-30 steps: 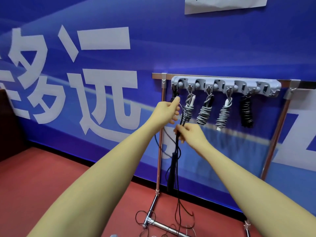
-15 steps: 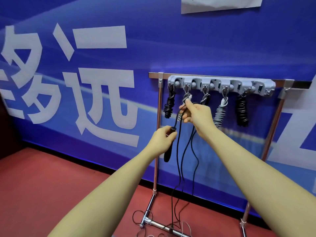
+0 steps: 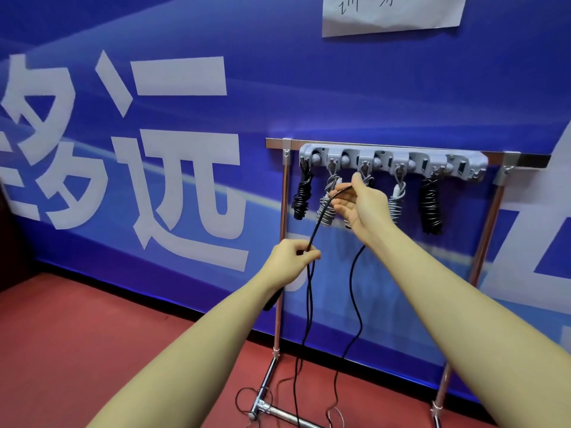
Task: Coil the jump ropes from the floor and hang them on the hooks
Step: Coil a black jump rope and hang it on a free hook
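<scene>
A black jump rope (image 3: 310,291) runs up from the floor between my hands. My left hand (image 3: 293,257) grips its cord and a black handle (image 3: 273,301) that pokes out below my wrist. My right hand (image 3: 360,205), held higher in front of the hooks, has the cord looped over its thumb with the other fingers loosely spread. A grey hook rail (image 3: 392,160) on a metal rack carries coiled ropes: a black coil (image 3: 302,196) at the left, grey coils (image 3: 327,208) in the middle, another black coil (image 3: 430,208) at the right.
The rack's chrome posts (image 3: 280,273) and foot bar (image 3: 278,410) stand on the red floor (image 3: 92,335) against a blue banner wall. Loose cord loops (image 3: 333,412) lie around the rack's base. A white paper (image 3: 389,13) hangs on the wall above.
My left hand has slid along the cord, the handle now sticking out below my wrist. My right hand has loosened its fingers, with the cord now stretched diagonally between both hands.
</scene>
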`<state>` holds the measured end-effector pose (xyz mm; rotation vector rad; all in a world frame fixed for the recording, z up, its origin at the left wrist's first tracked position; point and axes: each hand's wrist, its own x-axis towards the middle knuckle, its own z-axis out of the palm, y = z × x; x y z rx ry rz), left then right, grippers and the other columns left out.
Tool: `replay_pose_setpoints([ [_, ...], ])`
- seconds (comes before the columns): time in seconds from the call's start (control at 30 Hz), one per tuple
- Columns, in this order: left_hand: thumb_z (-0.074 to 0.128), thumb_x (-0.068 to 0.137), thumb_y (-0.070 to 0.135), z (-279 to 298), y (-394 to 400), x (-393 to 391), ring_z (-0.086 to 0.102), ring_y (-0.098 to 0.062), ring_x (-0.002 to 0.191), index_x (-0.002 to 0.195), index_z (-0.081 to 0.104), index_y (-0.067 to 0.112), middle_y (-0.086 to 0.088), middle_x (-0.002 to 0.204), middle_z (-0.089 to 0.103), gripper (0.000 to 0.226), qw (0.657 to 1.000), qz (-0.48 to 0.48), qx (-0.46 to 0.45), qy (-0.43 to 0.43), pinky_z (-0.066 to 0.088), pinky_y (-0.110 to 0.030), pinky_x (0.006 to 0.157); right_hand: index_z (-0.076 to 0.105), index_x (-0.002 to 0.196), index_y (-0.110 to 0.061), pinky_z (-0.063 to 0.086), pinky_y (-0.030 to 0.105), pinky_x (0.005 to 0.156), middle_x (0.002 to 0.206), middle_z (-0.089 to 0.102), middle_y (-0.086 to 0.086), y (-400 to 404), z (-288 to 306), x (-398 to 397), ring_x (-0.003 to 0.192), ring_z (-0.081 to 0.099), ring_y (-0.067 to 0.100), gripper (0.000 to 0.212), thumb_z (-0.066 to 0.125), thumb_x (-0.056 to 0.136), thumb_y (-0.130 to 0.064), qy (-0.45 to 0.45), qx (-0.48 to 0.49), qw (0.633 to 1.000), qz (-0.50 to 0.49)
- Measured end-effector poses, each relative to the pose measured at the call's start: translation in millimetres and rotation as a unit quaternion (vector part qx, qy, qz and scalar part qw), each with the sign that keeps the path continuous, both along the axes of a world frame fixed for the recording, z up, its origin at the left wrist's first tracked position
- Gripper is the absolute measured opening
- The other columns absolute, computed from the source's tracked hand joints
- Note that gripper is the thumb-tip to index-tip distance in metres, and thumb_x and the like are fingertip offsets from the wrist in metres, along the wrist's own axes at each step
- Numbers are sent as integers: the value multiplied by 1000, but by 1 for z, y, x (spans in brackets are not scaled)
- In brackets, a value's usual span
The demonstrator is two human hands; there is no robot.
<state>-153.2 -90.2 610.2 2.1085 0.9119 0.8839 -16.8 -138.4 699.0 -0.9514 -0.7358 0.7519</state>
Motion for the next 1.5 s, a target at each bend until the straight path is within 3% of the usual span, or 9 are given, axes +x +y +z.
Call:
replay_pose_setpoints([
  [0.13, 65, 87, 24, 20, 3, 1, 35, -18, 49, 74, 70, 11, 9, 47, 47, 19, 995, 12, -63, -82, 33, -20, 44, 62, 96, -6, 47, 21, 50, 84, 63, 6, -6, -16, 8, 65, 57, 14, 37, 44, 100, -38, -85, -56, 995, 17],
  [0.33, 65, 87, 24, 74, 9, 10, 37, -17, 44, 76, 65, -3, -5, 56, 50, 29, 993, 33, -14, -110, 34, -23, 43, 61, 109, -18, 50, 28, 76, 106, 66, 2, -11, -66, 1, 94, 62, 15, 18, 59, 93, -26, -341, -200, 909, 130],
  [0.53, 60, 91, 38, 85, 8, 5, 34, -11, 44, 88, 66, 0, 1, 55, 39, 38, 989, 35, -16, -140, 32, -22, 47, 59, 86, -16, 52, 37, 73, 87, 66, 5, -8, -55, -14, 79, 66, 18, 14, 50, 96, -12, -282, -137, 945, 95],
  [0.8, 65, 87, 33, 8, -1, -10, 45, -8, 60, 108, 67, 22, 9, 68, 48, 24, 999, -6, -39, -29, 36, -20, 56, 56, 93, -14, 58, 44, 72, 82, 62, 5, -8, -24, -7, 82, 67, 24, 19, 39, 102, -11, -103, -42, 993, 41],
  [0.9, 64, 88, 29, 0, -4, -6, 43, -10, 60, 84, 68, 23, 4, 66, 49, 8, 998, 14, -34, -57, 37, -20, 59, 52, 88, -12, 58, 44, 72, 74, 59, 3, -6, -21, -7, 75, 66, 22, 19, 40, 102, -10, -46, -32, 997, 49],
  [1.0, 63, 88, 28, 8, -3, -2, 41, -10, 50, 69, 63, 15, 3, 58, 50, 23, 998, 40, -23, -46, 35, -18, 49, 50, 85, -11, 58, 48, 77, 70, 56, 2, -6, -21, -3, 73, 64, 23, 19, 40, 101, -8, -3, -12, 999, 41],
  [1.17, 59, 91, 28, 25, 3, -4, 40, -11, 44, 78, 68, 8, 3, 57, 53, 25, 997, 43, -47, -51, 34, -18, 46, 56, 90, -10, 58, 39, 66, 102, 63, 13, -9, -45, 6, 87, 66, 26, 9, 53, 97, -16, -117, -148, 982, 16],
  [1.3, 61, 90, 24, 42, 6, -2, 33, -15, 41, 82, 66, -3, -4, 60, 52, 29, 989, 53, -79, -116, 31, -20, 44, 60, 100, -6, 58, 35, 67, 96, 69, 17, -17, -72, -2, 76, 69, 25, 25, 62, 92, -29, -182, -281, 935, 118],
  [1.5, 57, 94, 32, 72, 4, 2, 38, -16, 43, 87, 70, 5, 1, 57, 51, 31, 990, 52, -57, -121, 35, -21, 44, 67, 101, -7, 53, 33, 79, 95, 72, 13, -18, -72, -20, 82, 66, 20, 18, 60, 93, -22, -275, -212, 919, 185],
])
